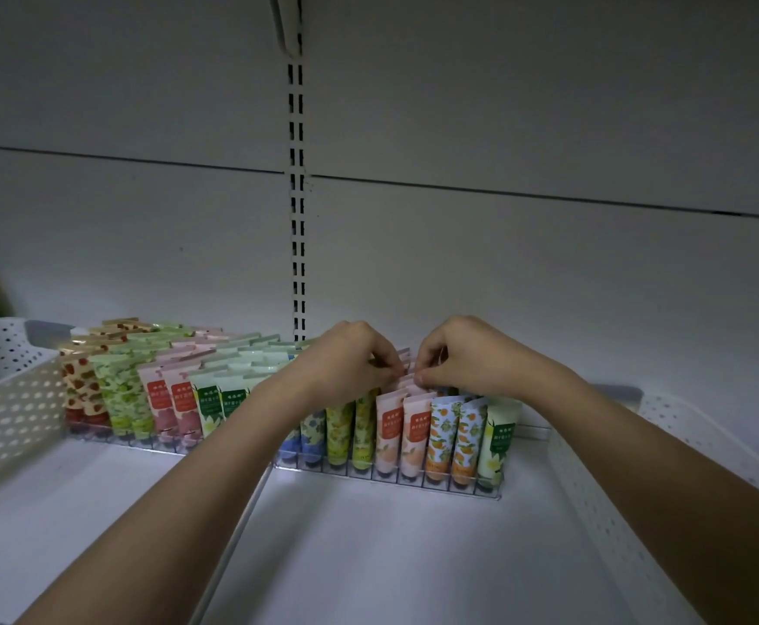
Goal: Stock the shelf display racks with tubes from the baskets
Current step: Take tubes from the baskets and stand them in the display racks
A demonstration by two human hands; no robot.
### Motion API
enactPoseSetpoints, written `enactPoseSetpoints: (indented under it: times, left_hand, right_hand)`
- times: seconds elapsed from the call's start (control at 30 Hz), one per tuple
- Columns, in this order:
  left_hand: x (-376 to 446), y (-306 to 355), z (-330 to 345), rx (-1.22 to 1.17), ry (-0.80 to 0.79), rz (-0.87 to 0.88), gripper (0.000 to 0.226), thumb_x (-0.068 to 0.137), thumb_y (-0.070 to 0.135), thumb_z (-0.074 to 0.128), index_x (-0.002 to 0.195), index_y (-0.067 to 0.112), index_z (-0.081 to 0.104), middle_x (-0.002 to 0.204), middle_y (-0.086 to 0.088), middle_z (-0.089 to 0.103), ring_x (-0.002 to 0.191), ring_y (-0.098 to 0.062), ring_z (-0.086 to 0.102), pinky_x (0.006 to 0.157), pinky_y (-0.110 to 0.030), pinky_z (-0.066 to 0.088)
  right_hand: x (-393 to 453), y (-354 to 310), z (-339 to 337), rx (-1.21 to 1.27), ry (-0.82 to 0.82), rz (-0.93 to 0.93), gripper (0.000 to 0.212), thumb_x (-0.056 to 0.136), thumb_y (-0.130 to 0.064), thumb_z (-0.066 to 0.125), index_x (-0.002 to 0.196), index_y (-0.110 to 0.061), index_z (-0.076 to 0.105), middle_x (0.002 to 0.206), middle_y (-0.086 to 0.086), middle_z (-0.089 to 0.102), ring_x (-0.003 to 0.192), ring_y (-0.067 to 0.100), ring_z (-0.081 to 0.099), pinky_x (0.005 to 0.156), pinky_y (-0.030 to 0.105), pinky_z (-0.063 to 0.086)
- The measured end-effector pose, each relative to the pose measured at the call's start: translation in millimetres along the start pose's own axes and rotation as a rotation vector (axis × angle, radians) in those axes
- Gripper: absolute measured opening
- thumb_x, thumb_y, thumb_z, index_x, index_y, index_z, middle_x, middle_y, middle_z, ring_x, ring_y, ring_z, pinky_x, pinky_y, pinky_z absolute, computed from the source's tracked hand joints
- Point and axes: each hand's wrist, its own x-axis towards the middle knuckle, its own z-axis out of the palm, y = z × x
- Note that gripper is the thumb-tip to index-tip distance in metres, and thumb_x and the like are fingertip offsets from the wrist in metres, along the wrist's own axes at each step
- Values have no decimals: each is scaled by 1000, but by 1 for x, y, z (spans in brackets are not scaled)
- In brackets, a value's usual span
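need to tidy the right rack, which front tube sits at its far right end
The pale green tube with a white flower, next to the two orange-fruit tubes.

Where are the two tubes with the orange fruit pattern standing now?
In the head view, the orange-patterned tubes stand in the right display rack, front row, between the peach tubes and a pale green tube, below the right hand.

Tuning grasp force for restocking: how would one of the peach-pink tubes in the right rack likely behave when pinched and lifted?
The peach-pink tube looks small and thin-walled, so probably light and squeezable. Its flat crimped top suits a pinch, as both hands, left hand and right hand, seem to do. Standing cap-down in a narrow slot of the rack, it would likely tip once unsupported.
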Motion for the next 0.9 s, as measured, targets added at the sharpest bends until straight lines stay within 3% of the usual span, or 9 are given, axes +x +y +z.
enactPoseSetpoints:
  times: [0.27, 0.43, 0.67, 0.9]
  left_hand:
    - [0, -3, 1, -8, 3, 14, 12, 88, 24, 67, 92, 27, 78, 88, 14, 73, 72, 6, 59, 67, -6, 41]
    - [0, -3, 1, -38, 2, -6, 10, 87, 26, 68, 91, 29, 77, 83, 18, 70, 75, 7, 61, 75, -18, 50]
    - [3, -5, -2, -62, 91, -32, 11, 88, 25, 67, 92, 28, 76, 74, 24, 61, 67, 10, 55, 59, -8, 38]
    - [13, -10, -7, -25, 151, -95, 7, 84, 24, 71, 85, 28, 77, 70, 23, 61, 58, 11, 52, 52, -5, 32]
  right_hand:
    - [-2, 0, -1, 17, -3, 0, 3, 83, -18, 75, 81, -17, 77, 70, -12, 69, 58, -8, 60, 50, 6, 41]
    - [-2, 0, 0, 16, 1, -1, 4, 83, -19, 75, 80, -16, 77, 71, -11, 70, 59, -7, 61, 52, 5, 42]
    - [-3, 0, -8, 38, 63, 4, 9, 87, -22, 71, 86, -16, 78, 78, -8, 73, 68, 0, 64, 60, 10, 48]
    - [2, 8, -20, 7, 107, 23, 7, 86, -14, 70, 87, -12, 77, 81, -7, 71, 66, -7, 57, 58, 2, 40]
